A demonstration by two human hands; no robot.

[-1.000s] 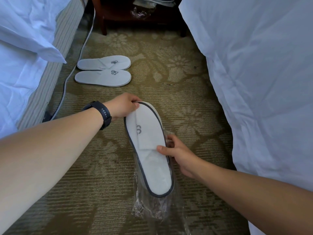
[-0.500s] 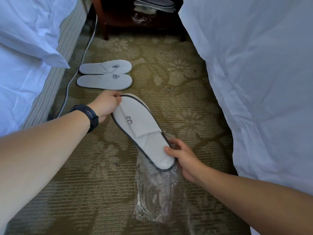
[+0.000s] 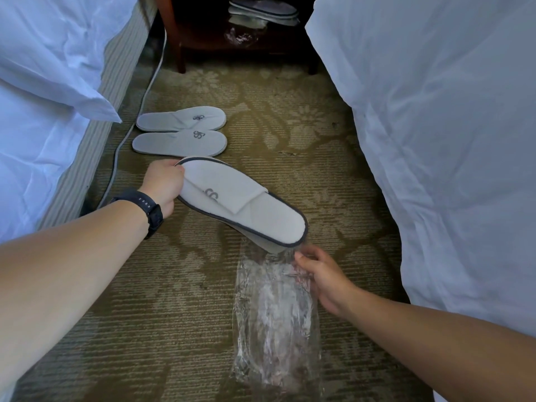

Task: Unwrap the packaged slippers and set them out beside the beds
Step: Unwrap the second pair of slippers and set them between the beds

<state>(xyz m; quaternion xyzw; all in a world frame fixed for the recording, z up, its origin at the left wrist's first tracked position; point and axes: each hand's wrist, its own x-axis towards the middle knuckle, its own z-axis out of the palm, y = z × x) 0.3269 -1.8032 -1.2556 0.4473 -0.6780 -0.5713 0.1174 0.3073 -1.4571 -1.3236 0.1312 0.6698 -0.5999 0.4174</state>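
My left hand (image 3: 162,184) grips the toe end of a stacked pair of white slippers with dark trim (image 3: 246,207), held tilted above the carpet. Its heel end is just out of the clear plastic wrapper (image 3: 275,323). My right hand (image 3: 322,274) pinches the wrapper's top edge, and the wrapper hangs down limp and empty. A second pair of white slippers (image 3: 179,132) lies side by side on the carpet next to the left bed (image 3: 43,126).
The right bed (image 3: 449,140) with its white duvet borders the aisle on the right. A dark wooden nightstand (image 3: 232,47) stands at the far end, with more wrapped slippers (image 3: 264,11) on its shelf. A grey cable (image 3: 127,123) runs along the left bed's base.
The held pair has slid up and left, fully out of the wrapper. My right hand has shifted from the slipper's heel to the wrapper's opening.
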